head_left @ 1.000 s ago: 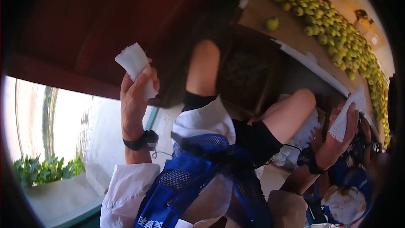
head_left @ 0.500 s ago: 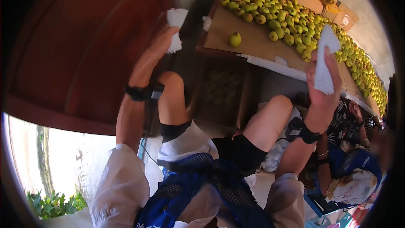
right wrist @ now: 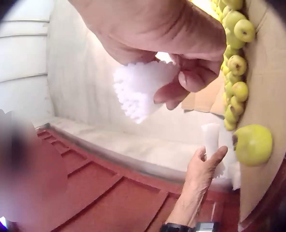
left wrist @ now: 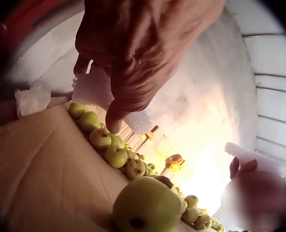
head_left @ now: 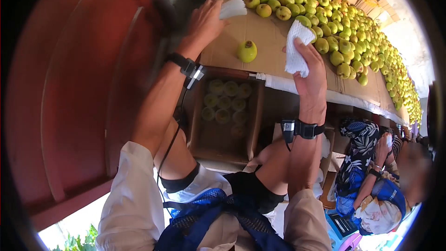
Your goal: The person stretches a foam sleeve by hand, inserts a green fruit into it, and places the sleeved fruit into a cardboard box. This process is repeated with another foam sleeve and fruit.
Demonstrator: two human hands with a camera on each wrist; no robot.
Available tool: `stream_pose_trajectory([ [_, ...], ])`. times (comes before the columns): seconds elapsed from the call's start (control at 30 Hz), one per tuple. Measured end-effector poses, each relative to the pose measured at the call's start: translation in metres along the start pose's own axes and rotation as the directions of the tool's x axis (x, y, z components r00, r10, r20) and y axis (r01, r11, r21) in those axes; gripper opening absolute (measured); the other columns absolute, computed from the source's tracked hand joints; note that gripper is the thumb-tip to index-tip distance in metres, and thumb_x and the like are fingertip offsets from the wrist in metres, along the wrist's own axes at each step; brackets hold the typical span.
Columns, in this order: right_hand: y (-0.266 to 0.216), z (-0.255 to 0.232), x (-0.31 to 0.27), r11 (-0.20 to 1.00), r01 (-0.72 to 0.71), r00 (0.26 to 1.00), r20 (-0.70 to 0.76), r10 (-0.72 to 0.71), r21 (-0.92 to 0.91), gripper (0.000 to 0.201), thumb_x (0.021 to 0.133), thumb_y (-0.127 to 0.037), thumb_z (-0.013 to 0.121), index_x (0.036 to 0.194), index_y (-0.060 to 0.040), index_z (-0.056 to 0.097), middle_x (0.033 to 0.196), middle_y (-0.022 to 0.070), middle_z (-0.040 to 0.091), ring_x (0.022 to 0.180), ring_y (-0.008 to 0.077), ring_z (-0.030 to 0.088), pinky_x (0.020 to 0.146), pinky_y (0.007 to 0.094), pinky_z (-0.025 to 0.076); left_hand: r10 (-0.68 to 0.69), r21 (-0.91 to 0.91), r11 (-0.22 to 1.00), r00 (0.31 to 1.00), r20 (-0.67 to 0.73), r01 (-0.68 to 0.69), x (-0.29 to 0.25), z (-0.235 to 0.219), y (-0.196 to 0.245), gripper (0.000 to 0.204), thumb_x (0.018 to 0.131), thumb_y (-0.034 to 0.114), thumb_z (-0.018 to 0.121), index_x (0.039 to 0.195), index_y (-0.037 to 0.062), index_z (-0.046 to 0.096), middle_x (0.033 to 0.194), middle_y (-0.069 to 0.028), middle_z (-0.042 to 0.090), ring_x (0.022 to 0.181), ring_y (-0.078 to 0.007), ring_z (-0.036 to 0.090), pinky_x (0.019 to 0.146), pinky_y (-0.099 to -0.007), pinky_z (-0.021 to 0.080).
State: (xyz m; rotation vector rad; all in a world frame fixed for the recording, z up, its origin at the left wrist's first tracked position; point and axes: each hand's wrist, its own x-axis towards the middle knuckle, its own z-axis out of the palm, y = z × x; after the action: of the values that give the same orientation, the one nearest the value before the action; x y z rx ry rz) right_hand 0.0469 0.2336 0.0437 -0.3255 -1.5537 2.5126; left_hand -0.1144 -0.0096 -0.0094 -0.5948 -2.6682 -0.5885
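The left hand (head_left: 206, 24) pinches a white foam sleeve (head_left: 233, 9) between thumb and fingers, above the cardboard sheet (head_left: 274, 60); the right hand (head_left: 312, 72) has its thumb and fingers clamped on a second foam sleeve (head_left: 296, 53); neither hand touches the single green fruit (head_left: 247, 51), which rests on the sheet between and below the two hands in the head view; the fruit pile (head_left: 346, 35) lies beyond it; an open box (head_left: 218, 145) below the sheet's edge contains more fruit.
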Motion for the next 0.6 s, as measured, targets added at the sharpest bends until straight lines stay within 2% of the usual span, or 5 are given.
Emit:
stream_pose_trajectory([
  [0.07,0.009,-0.006,0.003,0.998,-0.036,0.999,-0.022,0.035,-0.057,0.028,0.098,-0.021,0.069,0.116,-0.0002,0.066,0.088,0.0071,0.072,0.069,0.0088,0.066,0.053,0.0205,0.047,0.106,0.03,0.994,0.994,-0.024,-0.105,0.015,0.024,-0.007,0.077,0.085,0.032,0.08,0.149,0.003,0.046,0.138,-0.0185,0.058,0.131,-0.0349,0.055,0.11,-0.0468,0.043],
  [0.23,0.023,-0.021,0.02,0.995,-0.075,0.994,-0.083,0.07,-0.065,0.031,0.099,-0.021,0.067,0.121,0.0012,0.065,0.09,0.0069,0.073,0.07,0.0096,0.067,0.054,0.0207,0.047,0.028,-0.065,0.998,0.972,0.233,-0.013,0.026,0.052,-0.011,0.092,0.08,0.036,0.084,0.153,0.0011,0.04,0.152,-0.0221,0.049,0.141,-0.0353,0.047,0.116,-0.0446,0.04],
  [0.37,0.04,-0.033,0.038,0.999,-0.046,0.997,-0.063,0.047,0.014,0.029,0.098,-0.014,0.068,0.122,0.0018,0.067,0.106,0.0052,0.074,0.092,0.0116,0.07,0.081,0.0258,0.055,-0.002,-0.145,0.987,0.923,0.386,0.063,0.034,0.047,-0.016,0.097,0.079,0.039,0.085,0.154,-0.0008,0.038,0.154,-0.0239,0.046,0.143,-0.0345,0.045,0.118,-0.043,0.038],
  [0.47,0.049,-0.037,0.049,0.998,-0.026,0.998,-0.064,0.021,-0.064,0.029,0.099,-0.016,0.067,0.123,0.0007,0.067,0.105,0.0034,0.073,0.089,0.0102,0.068,0.078,0.0237,0.052,0.007,-0.214,0.974,0.941,0.338,0.07,0.038,0.044,-0.017,0.097,0.08,0.04,0.085,0.155,-0.0007,0.037,0.153,-0.0232,0.048,0.143,-0.0342,0.045,0.119,-0.0424,0.037],
  [0.6,0.046,-0.031,0.055,0.996,-0.018,1.0,-0.021,0.016,-0.083,0.029,0.101,-0.017,0.064,0.125,-0.001,0.067,0.109,0.0029,0.072,0.091,0.0113,0.067,0.082,0.0277,0.052,0.048,-0.358,0.933,0.976,0.214,0.033,0.052,0.017,-0.004,0.07,0.091,0.033,0.077,0.145,-0.0032,0.05,0.146,-0.025,0.055,0.133,-0.0327,0.056,0.112,-0.0395,0.044],
])
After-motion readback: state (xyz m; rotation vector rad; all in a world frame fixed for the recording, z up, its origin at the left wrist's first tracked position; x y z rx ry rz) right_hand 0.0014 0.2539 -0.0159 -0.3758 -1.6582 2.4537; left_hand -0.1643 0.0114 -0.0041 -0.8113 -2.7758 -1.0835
